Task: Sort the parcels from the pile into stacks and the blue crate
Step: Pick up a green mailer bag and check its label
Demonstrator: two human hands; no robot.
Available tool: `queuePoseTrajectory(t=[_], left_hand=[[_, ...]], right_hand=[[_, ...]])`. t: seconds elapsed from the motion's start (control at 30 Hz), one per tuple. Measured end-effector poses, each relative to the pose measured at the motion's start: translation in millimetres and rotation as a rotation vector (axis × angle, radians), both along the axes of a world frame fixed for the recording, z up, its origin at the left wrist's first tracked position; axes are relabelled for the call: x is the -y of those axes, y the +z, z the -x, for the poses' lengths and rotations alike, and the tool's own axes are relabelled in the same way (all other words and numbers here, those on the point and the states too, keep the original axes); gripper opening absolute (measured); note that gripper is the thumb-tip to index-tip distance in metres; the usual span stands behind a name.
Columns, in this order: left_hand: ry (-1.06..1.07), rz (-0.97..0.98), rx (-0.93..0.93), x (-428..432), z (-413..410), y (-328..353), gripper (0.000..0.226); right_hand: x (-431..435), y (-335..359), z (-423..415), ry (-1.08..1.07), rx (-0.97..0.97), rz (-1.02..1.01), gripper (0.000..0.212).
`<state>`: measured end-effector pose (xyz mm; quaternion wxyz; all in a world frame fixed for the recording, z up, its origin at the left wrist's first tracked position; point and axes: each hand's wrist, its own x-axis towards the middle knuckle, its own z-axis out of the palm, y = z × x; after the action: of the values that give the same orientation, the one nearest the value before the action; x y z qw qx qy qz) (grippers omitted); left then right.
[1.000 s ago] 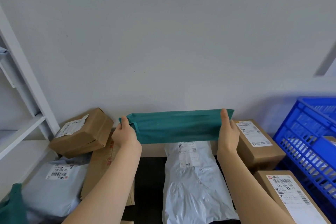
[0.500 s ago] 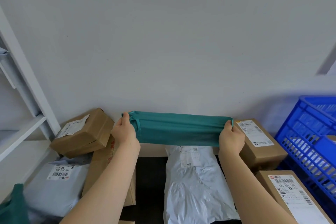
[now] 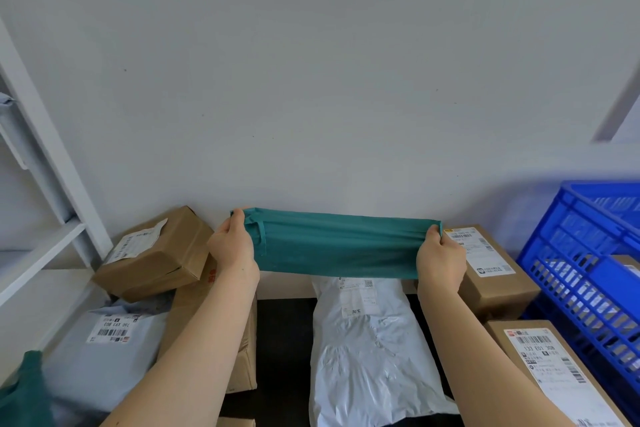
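Right hand fingers: flat against the parcel end a second ago, now curled round it. Left hand fingers: pinching the opposite end. Green parcel: stretched taut between both hands, above white mailer; blue crate at right.

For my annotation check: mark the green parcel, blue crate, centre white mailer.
green parcel [image 3: 336,246], head view, front face
blue crate [image 3: 613,284], head view, side wall
centre white mailer [image 3: 374,350], head view, crumpled middle

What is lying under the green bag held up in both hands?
A white mailer bag lies on the dark table below the green bag, label up. The green bag hides its far end and whatever sits against the wall.
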<state>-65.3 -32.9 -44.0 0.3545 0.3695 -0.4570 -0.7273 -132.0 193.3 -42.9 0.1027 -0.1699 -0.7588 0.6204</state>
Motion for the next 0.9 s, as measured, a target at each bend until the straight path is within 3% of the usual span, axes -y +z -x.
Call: queuePoseTrajectory(t=[0.13,0.2,0.27,0.33,0.4,0.47,0.63,0.9], left_hand=[[-0.109,0.070,0.038,0,1,-2,0.027],[-0.139,0.205,0.110,-2,2,-7,0.040],[-0.097,0.507,0.186,-6,-2,-9,0.070],[-0.097,0.943,0.259,-13,-5,-7,0.086],[-0.208,1.386,0.450,-22,-5,-1,0.099],[-0.335,1.693,0.639,-34,-2,4,0.106],[-0.671,1.771,0.784,-53,9,1,0.105],[-0.707,1.763,0.750,-56,15,-7,0.082]], right_hand=[[-3,0,1,-0.012,0.019,-0.012,0.039],[-3,0,1,-0.016,0.028,-0.020,0.040],[-4,1,2,-0.021,0.032,-0.020,0.042],[-4,1,2,-0.026,0.022,-0.032,0.043],[-2,2,1,-0.023,0.014,-0.038,0.044],[0,3,0,-0.017,0.006,-0.043,0.044],[1,7,-2,0.006,-0.023,-0.097,0.044],[2,13,-4,0.030,-0.062,-0.151,0.047]])
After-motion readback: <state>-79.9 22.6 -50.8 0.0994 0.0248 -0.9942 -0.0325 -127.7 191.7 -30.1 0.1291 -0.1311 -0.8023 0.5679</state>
